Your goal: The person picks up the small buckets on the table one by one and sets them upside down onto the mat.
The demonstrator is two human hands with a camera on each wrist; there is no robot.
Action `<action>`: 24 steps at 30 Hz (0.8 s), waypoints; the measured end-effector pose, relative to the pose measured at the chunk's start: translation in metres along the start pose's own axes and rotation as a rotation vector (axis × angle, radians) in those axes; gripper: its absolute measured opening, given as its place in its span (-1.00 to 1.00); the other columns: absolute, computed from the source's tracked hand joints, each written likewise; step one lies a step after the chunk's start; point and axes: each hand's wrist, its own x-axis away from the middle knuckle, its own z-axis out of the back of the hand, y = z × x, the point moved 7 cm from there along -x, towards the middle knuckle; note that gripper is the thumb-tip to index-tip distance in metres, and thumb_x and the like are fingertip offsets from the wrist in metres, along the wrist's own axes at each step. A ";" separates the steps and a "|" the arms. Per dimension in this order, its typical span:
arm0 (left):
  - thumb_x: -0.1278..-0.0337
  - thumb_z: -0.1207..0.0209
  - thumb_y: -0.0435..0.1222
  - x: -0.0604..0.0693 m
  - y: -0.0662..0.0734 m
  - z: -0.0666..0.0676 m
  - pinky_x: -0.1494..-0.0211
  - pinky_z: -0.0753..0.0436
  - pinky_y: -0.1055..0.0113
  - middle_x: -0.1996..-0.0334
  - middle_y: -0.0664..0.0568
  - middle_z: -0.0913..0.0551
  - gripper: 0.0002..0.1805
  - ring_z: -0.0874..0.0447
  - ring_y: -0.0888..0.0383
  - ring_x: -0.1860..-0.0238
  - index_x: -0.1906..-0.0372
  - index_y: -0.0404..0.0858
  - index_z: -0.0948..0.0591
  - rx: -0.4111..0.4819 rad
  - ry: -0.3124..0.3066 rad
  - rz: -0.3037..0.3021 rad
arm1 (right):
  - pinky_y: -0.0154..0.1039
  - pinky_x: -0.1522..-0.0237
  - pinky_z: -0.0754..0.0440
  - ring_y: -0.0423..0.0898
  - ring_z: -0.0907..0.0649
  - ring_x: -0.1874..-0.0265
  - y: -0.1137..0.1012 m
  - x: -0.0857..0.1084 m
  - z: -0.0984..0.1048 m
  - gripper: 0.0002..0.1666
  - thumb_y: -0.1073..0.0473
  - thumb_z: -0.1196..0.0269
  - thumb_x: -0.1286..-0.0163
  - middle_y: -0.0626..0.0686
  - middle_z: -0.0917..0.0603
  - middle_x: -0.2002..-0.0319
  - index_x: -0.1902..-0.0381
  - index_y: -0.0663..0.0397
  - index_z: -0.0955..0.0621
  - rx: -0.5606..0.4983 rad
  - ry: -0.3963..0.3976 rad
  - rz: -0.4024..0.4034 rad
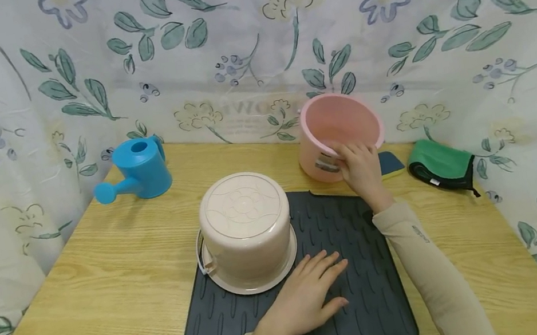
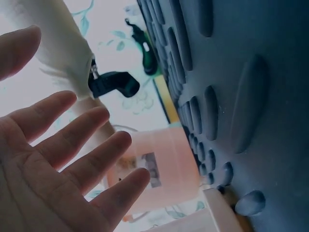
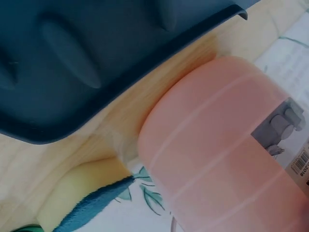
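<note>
My right hand (image 1: 361,168) grips the near rim of a pink bucket (image 1: 315,152), its fingers bent over the edge. The bucket stands upright near the back wall, with a label on its side that also shows in the right wrist view. Over the dark ridged drying mat (image 1: 367,303), my left hand (image 1: 306,298) is spread with fingers straight and holds nothing. In the left wrist view its palm and fingers (image 2: 104,154) show apart from the mat. A beige bucket (image 1: 243,206) sits upside down on the mat, left of that hand, its handle at the left side.
A blue watering can (image 1: 143,169) stands at the back left, spout pointing left. Right of the pink bucket lie a blue and yellow sponge (image 1: 390,164) and a green cloth item with black trim (image 1: 442,162). A flowered curtain (image 1: 230,51) borders the wooden table (image 1: 109,284).
</note>
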 end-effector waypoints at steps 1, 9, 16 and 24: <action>-0.26 -0.15 0.06 0.000 -0.001 0.000 -0.43 -0.36 -0.02 -0.40 -0.03 -0.39 -0.31 -0.32 -0.03 -0.43 -0.42 -0.11 -0.34 0.025 -0.006 0.004 | 0.18 0.06 -0.41 0.19 -0.61 0.21 0.000 0.002 0.002 -0.70 0.32 -0.37 -0.17 0.17 -0.71 0.29 0.10 0.08 -0.68 -0.005 0.011 -0.001; -0.28 -0.15 0.03 0.000 -0.002 0.000 -0.42 -0.36 -0.03 -0.41 -0.06 -0.36 -0.32 -0.31 -0.05 -0.43 -0.43 -0.13 -0.33 0.108 -0.011 0.011 | 0.21 0.02 -0.44 0.20 -0.62 0.22 0.000 0.012 0.011 -0.66 0.31 -0.37 -0.18 0.19 -0.73 0.27 0.05 0.07 -0.68 -0.011 0.031 0.003; -0.28 -0.13 0.05 0.000 -0.003 0.000 -0.42 -0.37 -0.04 -0.40 -0.06 -0.37 -0.32 -0.31 -0.06 -0.43 -0.42 -0.13 -0.33 0.101 -0.004 0.014 | 0.18 0.05 -0.43 0.18 -0.63 0.26 -0.002 0.020 0.020 -0.64 0.28 -0.39 -0.17 0.16 -0.73 0.30 0.03 0.04 -0.69 -0.023 0.050 0.019; -0.28 -0.14 0.04 -0.001 -0.007 -0.001 -0.44 -0.34 -0.03 -0.42 -0.04 -0.34 -0.30 -0.28 -0.06 -0.44 -0.44 -0.11 -0.30 0.135 -0.028 0.050 | 0.15 0.09 -0.42 0.16 -0.61 0.32 -0.008 0.028 0.036 -0.65 0.26 -0.40 -0.16 0.15 -0.72 0.36 0.04 0.03 -0.69 -0.012 0.071 0.035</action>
